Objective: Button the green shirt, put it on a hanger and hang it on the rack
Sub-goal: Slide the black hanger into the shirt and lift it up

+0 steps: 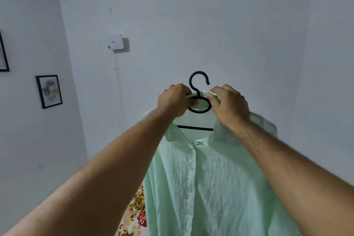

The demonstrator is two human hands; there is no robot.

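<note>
A pale green shirt (206, 188) hangs in front of me on a black plastic hanger (198, 80), raised at chest height before a white wall. Its front placket is buttoned from the collar down. The hanger's hook stands free above both hands, and its crossbar shows through the open neck. My left hand (175, 99) pinches the back of the collar at the hanger's neck from the left. My right hand (228, 105) grips the collar fabric on the right side. No rack is in view.
A white box (115, 42) with thin cables is fixed to the far wall. Two framed pictures (49, 91) hang on the left wall. A floral-patterned cloth (136, 214) shows low down, left of the shirt.
</note>
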